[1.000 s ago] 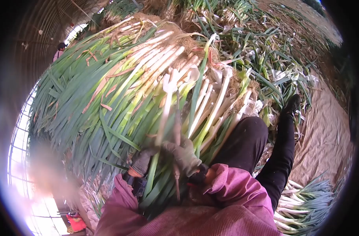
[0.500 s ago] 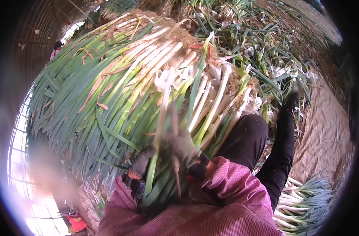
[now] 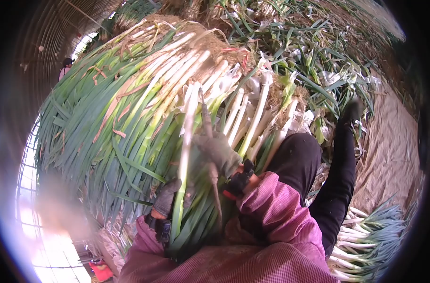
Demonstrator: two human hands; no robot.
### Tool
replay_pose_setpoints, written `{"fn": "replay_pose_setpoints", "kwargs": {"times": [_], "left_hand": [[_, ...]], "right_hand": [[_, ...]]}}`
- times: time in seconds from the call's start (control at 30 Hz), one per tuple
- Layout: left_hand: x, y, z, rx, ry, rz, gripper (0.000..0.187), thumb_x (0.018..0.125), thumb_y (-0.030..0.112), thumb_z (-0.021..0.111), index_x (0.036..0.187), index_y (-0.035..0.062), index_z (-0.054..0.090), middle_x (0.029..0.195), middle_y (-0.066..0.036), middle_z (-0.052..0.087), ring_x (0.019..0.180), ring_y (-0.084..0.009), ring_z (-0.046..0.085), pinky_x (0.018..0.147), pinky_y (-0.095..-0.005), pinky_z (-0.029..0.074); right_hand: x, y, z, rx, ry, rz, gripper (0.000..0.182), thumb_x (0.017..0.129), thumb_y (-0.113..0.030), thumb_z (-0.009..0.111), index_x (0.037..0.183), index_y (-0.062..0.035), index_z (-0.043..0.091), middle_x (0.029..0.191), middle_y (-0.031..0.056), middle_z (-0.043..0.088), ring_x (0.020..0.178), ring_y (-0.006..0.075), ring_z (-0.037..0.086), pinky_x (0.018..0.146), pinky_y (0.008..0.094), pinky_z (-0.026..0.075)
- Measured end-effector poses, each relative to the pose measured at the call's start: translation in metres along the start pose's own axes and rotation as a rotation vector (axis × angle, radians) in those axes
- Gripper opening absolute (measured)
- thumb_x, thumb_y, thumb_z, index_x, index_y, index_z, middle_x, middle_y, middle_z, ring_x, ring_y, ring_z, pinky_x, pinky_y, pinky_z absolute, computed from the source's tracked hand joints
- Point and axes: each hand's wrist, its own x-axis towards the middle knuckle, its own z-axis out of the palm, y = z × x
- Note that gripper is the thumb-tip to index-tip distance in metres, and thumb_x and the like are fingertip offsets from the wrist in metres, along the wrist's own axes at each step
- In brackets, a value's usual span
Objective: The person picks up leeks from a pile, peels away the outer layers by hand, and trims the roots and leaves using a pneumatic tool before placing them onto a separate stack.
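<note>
A long green onion (image 3: 187,134) with a white shank stands nearly upright before me, its bared root end pointing away. My left hand (image 3: 167,195), in a dark grey glove, is closed round its green lower part. Just to the right, my right hand (image 3: 220,153), also gloved, is closed round a thin brown rod-like tool (image 3: 207,120). The tool's narrow curved tip lies close beside the white shank, and its thin tail (image 3: 217,203) hangs below the hand. Both wrists carry black bands. Behind the hands spreads a big heap of unpeeled green onions (image 3: 97,113), roots away from me.
Stripped leaves and skins (image 3: 314,61) lie piled at the back right. Cleaned green onions (image 3: 351,245) rest in a stack at lower right, near a brown ground sheet (image 3: 389,146). My outstretched leg (image 3: 337,179) lies between. Another person (image 3: 65,68) is far off at left.
The right hand and tool have shifted slightly up. Loose white skin near the onion's top has come away to the right, and the shank now shows bare and clean.
</note>
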Motion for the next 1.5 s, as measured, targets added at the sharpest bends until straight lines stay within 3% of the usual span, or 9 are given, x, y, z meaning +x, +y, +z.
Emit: {"fn": "replay_pose_setpoints", "kwargs": {"times": [0.07,0.23,0.37,0.5,0.67,0.73,0.9,1.27,1.5], "left_hand": [[-0.005,0.006,0.012,-0.044,0.069,-0.006,0.041,0.088,0.040,0.061,0.107,0.0039,0.057,0.077,-0.007,0.054,0.059,-0.0145,0.046,0.052,-0.0268,0.040],[0.000,0.015,0.007,-0.024,0.051,0.043,0.042,0.090,0.041,0.061,0.111,0.0049,0.055,0.080,-0.006,0.055,0.061,-0.0126,0.052,0.054,-0.0248,0.042],[-0.008,0.010,0.028,0.260,0.263,0.098,0.033,0.089,0.035,0.063,0.100,0.0046,0.060,0.074,-0.005,0.057,0.056,-0.0122,0.054,0.049,-0.0229,0.041],[-0.012,-0.005,0.043,0.536,0.525,0.178,0.024,0.087,0.029,0.065,0.085,0.0049,0.063,0.068,-0.003,0.058,0.050,-0.0115,0.054,0.043,-0.0215,0.040],[-0.014,-0.034,0.029,1.167,0.548,0.497,0.020,0.083,0.021,0.067,0.084,0.0020,0.061,0.065,-0.005,0.056,0.059,-0.0151,0.050,0.055,-0.0324,0.040],[-0.018,-0.037,0.025,1.362,0.610,0.397,0.028,0.083,0.017,0.065,0.104,0.0004,0.060,0.082,-0.016,0.061,0.076,-0.0299,0.058,0.068,-0.0408,0.045],[-0.025,-0.054,0.006,1.584,0.596,0.595,0.043,0.082,0.017,0.065,0.121,-0.0004,0.056,0.100,-0.026,0.063,0.093,-0.0423,0.060,0.081,-0.0460,0.047],[-0.029,-0.056,0.010,1.554,0.601,0.538,0.046,0.081,0.013,0.065,0.125,0.0001,0.054,0.109,-0.027,0.060,0.099,-0.0434,0.058,0.087,-0.0453,0.046],[-0.047,-0.048,0.049,1.448,0.459,0.738,0.030,0.083,0.019,0.065,0.106,0.0006,0.060,0.077,-0.018,0.059,0.069,-0.0302,0.057,0.066,-0.0402,0.047]], "right_hand": [[0.000,0.013,0.000,-0.060,-0.070,-0.057,0.065,0.078,-0.038,0.074,0.123,0.0048,0.052,0.113,0.0215,0.057,0.103,0.0279,0.057,0.087,0.0330,0.048],[-0.079,-0.059,0.008,0.308,0.006,0.248,0.035,0.080,-0.019,0.072,0.100,0.0084,0.062,0.078,0.0082,0.060,0.061,0.0148,0.054,0.044,0.0261,0.039],[-0.094,-0.070,0.000,0.300,-0.030,0.315,0.031,0.081,-0.021,0.071,0.096,0.0045,0.063,0.073,0.0034,0.056,0.062,0.0108,0.050,0.056,0.0267,0.040],[-0.097,-0.053,0.004,0.435,-0.024,0.220,0.030,0.082,-0.021,0.070,0.094,0.0053,0.061,0.071,0.0042,0.054,0.049,0.0112,0.047,0.043,0.0269,0.037],[-0.089,-0.045,0.005,0.472,-0.009,0.266,0.038,0.084,-0.018,0.065,0.104,0.0110,0.054,0.070,0.0099,0.055,0.027,0.0172,0.039,0.022,0.0309,0.031],[-0.078,-0.039,0.005,0.349,-0.011,0.198,0.040,0.084,-0.018,0.064,0.108,0.0120,0.052,0.072,0.0126,0.056,0.026,0.0187,0.041,0.020,0.0319,0.032],[-0.057,-0.025,0.014,0.156,0.086,-0.137,0.042,0.083,-0.019,0.065,0.112,0.0098,0.052,0.080,0.0164,0.060,0.035,0.0225,0.051,0.030,0.0337,0.041],[-0.077,-0.059,-0.007,0.188,0.037,0.441,0.041,0.080,-0.026,0.071,0.098,0.0087,0.058,0.080,0.0123,0.058,0.065,0.0216,0.057,0.060,0.0332,0.046],[-0.121,-0.067,-0.015,0.398,-0.034,0.134,0.028,0.079,-0.024,0.069,0.088,0.0018,0.062,0.072,0.0036,0.053,0.057,0.0126,0.047,0.053,0.0267,0.037]]}}
